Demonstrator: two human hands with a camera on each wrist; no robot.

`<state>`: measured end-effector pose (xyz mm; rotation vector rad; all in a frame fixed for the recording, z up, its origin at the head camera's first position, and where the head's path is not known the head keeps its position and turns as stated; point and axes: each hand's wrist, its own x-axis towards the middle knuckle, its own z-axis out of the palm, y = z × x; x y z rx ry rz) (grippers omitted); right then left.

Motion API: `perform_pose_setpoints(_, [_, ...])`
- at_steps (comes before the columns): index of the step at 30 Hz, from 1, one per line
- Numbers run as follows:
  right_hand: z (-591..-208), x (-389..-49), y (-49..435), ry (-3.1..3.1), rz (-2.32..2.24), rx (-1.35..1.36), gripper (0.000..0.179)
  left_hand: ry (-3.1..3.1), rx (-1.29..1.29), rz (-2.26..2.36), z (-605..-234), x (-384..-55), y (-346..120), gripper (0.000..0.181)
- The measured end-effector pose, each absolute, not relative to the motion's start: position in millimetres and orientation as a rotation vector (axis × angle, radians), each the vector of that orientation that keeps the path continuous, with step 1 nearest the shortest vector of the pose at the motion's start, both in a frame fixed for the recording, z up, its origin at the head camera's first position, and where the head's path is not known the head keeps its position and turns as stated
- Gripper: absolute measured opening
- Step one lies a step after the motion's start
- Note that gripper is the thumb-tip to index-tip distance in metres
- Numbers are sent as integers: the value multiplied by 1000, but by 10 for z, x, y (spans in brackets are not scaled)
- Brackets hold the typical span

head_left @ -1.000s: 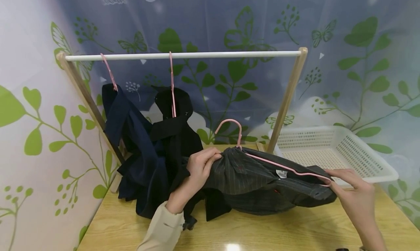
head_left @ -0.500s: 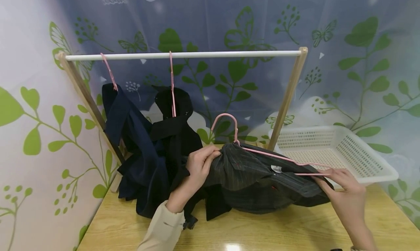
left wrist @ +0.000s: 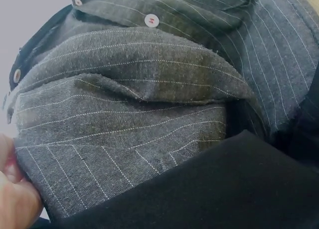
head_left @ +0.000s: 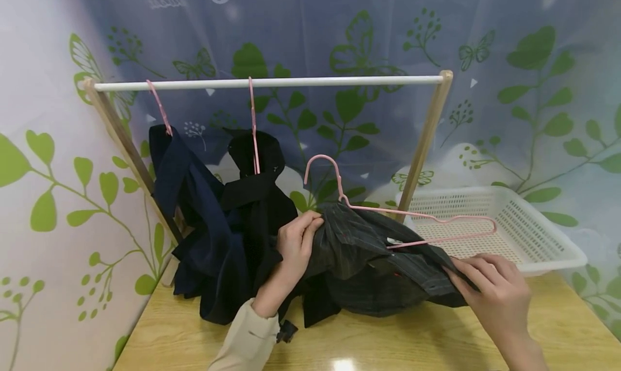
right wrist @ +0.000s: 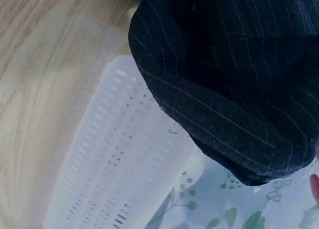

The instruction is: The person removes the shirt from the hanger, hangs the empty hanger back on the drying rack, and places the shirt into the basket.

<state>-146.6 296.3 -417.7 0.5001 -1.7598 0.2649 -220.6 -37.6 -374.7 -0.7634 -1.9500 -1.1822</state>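
Observation:
A dark grey pinstriped shirt [head_left: 373, 290] with white buttons [left wrist: 152, 20] is bunched above the table between my hands. My left hand [head_left: 295, 244] pinches its left shoulder area, thumb and fingers on the cloth. At the other side, my right hand [head_left: 502, 293] pinches the right part of the shirt. A pink clothes hanger [head_left: 338, 181] sticks up out of the garment, hook upward. Its right arm lies outside the cloth, above my right hand, with the lower bar running back to the shirt's white label. The hanger's left arm is hidden inside the shirt.
A wooden rack with a white rod [head_left: 349, 81] stands behind. From it hang a navy garment [head_left: 194, 198] and a black garment [head_left: 262, 198] on pink hangers, close to my left wrist. A white plastic basket [head_left: 548, 241] sits at the right on the wooden table [head_left: 388, 349].
The hanger's right arm has come out of the shirt, and its hook has risen and shifted left. My right hand has moved left, still gripping cloth. The left hand has barely moved.

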Motion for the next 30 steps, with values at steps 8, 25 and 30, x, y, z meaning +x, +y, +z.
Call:
perform_pose_setpoints(8, [-4158, -1443, 2831, -1688, 160, 665, 47, -1937, -754, -1173, -3747, -2201, -327, 5])
perform_pose_setpoints(25, [-3829, -1429, 2733, -1563, 203, 657, 46, -2006, -887, -1114, -3790, -2189, -308, 8])
perform_pose_setpoints(30, [-3709, -1494, 2676, -1557, 197, 615, 36, -1995, -897, -1078, -3814, -2187, -273, 6])
